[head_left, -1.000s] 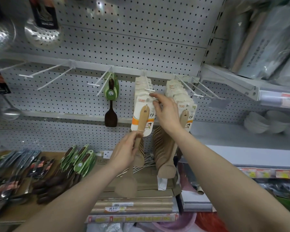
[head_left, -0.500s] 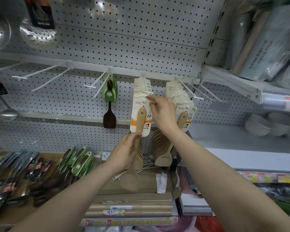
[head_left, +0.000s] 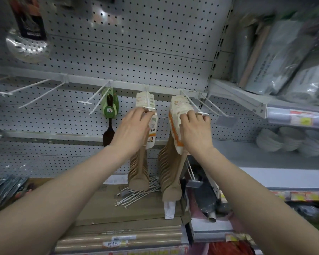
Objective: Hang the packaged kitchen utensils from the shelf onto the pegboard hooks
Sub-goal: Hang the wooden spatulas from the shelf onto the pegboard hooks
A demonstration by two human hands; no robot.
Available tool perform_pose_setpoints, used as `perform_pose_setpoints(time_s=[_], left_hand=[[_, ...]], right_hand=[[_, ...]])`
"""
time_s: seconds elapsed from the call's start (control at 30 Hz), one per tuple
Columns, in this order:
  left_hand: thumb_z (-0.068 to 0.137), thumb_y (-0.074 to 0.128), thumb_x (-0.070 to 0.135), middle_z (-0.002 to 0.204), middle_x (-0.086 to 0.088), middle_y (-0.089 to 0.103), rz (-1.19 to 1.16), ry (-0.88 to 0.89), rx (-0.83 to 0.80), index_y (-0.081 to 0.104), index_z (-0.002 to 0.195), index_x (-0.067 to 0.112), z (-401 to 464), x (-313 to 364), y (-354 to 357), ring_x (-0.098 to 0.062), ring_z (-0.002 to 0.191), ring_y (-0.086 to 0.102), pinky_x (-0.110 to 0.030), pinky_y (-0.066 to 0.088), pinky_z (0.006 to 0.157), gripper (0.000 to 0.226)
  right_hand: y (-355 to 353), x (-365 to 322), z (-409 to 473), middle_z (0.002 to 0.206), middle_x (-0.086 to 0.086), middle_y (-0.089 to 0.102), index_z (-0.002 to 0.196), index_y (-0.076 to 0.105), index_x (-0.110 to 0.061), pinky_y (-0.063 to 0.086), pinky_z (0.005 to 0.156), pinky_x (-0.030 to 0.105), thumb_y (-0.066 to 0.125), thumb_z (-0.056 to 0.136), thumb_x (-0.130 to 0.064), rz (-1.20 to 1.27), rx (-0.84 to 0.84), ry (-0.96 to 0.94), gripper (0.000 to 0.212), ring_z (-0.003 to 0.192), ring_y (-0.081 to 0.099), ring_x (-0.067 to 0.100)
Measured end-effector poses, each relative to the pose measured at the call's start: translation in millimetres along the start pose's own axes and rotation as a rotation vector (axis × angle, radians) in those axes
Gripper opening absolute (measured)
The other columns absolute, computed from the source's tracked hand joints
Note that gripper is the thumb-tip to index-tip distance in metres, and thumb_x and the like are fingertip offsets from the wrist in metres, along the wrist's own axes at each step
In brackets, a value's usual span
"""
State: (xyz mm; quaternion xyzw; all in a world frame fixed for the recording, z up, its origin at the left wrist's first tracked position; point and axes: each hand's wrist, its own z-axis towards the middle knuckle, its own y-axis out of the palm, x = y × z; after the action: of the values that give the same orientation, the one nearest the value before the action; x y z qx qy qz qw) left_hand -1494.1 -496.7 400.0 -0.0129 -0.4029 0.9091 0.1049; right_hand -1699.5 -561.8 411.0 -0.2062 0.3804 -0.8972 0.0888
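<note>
Two rows of wooden spatulas on white and orange cards hang from white pegboard hooks. My left hand [head_left: 132, 128] pinches the top of the front card of the left row [head_left: 152, 130] at the tip of its hook [head_left: 149, 108]. My right hand [head_left: 195, 130] rests its fingers on the card tops of the right row [head_left: 177, 124], beside the end of that hook [head_left: 203, 113]. The wooden blades [head_left: 138, 173] hang below both hands. A dark spatula on a green card [head_left: 110, 111] hangs further left.
Empty white hooks [head_left: 28, 87] stick out at the left. Loose hooks [head_left: 136, 194] lie on brown cardboard boxes [head_left: 129, 208] below. Packaged utensils [head_left: 6, 186] lie on the lower left shelf. A shelf [head_left: 247, 102] with wrapped goods juts out at right, white bowls [head_left: 284, 138] beneath it.
My left hand rose from the spatula's handle to the card top at the hook tip. My right hand moved from the left row to the right row. The view shifted slightly.
</note>
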Motion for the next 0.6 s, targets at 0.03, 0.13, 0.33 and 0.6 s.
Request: perform_pose_setpoints(time_s=[0.03,0.13,0.33,0.6], left_hand=[[0.091,0.062,0.014,0.135,-0.013,0.05,0.012,0.001,-0.017,0.047,0.141,0.01,0.5,-0.8,0.6,-0.031,0.129,0.043,-0.043,0.041,0.107,0.053],[0.087,0.067,0.012,0.135,-0.013,0.051,0.05,0.008,-0.064,0.048,0.14,0.008,0.3,-1.2,0.1,-0.032,0.127,0.045,-0.045,0.044,0.105,0.057],[0.081,0.074,0.007,0.136,-0.011,0.048,0.079,-0.014,-0.106,0.047,0.139,0.009,3.2,-2.8,-3.2,-0.029,0.126,0.042,-0.042,0.048,0.1,0.064],[0.092,0.061,0.005,0.138,-0.014,0.045,0.062,-0.028,-0.103,0.046,0.141,0.009,11.9,-3.1,-2.7,-0.03,0.127,0.037,-0.042,0.045,0.102,0.051]], right_hand=[[-1.7,-1.0,-0.4,0.103,0.011,0.061,0.108,0.062,-0.01,0.042,0.082,0.044,0.061,0.087,-0.017,-0.035,-0.014,-0.015,0.022,0.089,0.061,0.033],[-5.9,-3.1,1.2,0.103,0.011,0.059,0.106,0.061,-0.01,0.043,0.082,0.045,0.057,0.088,-0.012,-0.105,-0.071,-0.046,0.019,0.091,0.06,0.034],[-4.6,-1.9,6.1,0.117,0.013,0.053,0.119,0.054,-0.008,0.043,0.087,0.042,0.046,0.094,-0.01,-0.089,-0.185,-0.065,0.026,0.106,0.054,0.035],[-1.4,1.3,7.0,0.115,0.015,0.054,0.115,0.056,-0.006,0.045,0.084,0.043,0.057,0.09,-0.011,-0.084,-0.152,-0.053,0.026,0.103,0.056,0.034]])
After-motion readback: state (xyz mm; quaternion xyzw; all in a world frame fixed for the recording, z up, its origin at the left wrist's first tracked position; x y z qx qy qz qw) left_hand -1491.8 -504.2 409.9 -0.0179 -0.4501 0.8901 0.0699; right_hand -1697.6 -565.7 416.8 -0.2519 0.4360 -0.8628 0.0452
